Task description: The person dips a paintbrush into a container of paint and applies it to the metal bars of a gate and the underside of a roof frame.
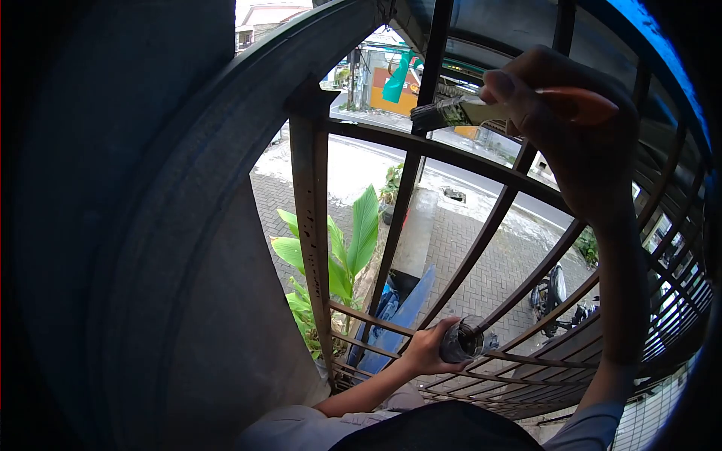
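Note:
My right hand (560,113) is raised at the upper right, fingers closed round a paintbrush (481,111) with an orange handle. Dark paint coats its bristles, which are at a vertical bar of the metal railing (451,154), just above the upper crossbar. Lower down, my left hand (430,349) grips a small clear plastic cup (460,342) with dark paint inside and smears on its wall. The cup is tilted, its mouth facing me, close to the railing's lower bars.
A grey wall (218,301) stands at the left beside a rusty post (310,225). Through the bars show a green leafy plant (353,248), a blue panel (402,319), a paved yard (470,233) and a parked motorcycle (555,297). Railing bars curve away to the right.

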`<control>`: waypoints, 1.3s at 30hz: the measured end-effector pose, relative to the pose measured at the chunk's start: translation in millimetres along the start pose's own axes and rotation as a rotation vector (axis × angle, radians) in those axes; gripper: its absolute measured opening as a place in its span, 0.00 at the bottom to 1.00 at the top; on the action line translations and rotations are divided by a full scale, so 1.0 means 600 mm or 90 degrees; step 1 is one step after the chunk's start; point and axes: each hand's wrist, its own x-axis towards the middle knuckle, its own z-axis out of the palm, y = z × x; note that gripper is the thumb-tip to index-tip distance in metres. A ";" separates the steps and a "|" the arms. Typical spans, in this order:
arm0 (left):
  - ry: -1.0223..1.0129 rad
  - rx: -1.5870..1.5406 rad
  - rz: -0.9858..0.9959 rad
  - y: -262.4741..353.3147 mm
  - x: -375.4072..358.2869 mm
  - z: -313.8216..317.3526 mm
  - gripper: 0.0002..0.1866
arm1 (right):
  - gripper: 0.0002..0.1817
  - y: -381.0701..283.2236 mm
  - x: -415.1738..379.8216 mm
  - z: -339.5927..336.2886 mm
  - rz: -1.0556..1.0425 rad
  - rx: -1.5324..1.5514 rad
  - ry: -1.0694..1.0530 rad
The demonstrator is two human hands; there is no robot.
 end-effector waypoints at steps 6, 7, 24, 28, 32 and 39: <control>-0.001 0.001 0.005 0.002 0.002 -0.003 0.50 | 0.11 -0.005 -0.007 0.005 0.057 -0.005 -0.052; -0.005 0.004 0.006 0.001 0.001 -0.004 0.50 | 0.10 0.000 -0.001 -0.003 0.019 -0.051 -0.064; 0.003 0.006 0.002 0.000 0.002 -0.001 0.49 | 0.09 -0.021 0.003 -0.014 0.003 -0.085 -0.073; -0.006 0.002 -0.008 -0.001 0.000 -0.001 0.49 | 0.10 -0.028 0.000 -0.005 0.045 -0.008 -0.029; -0.017 0.002 -0.020 -0.003 -0.003 -0.001 0.49 | 0.11 -0.034 0.000 -0.011 0.026 -0.134 -0.029; -0.006 0.000 -0.007 -0.002 0.001 -0.001 0.50 | 0.06 -0.019 0.001 -0.014 -0.125 -0.162 0.005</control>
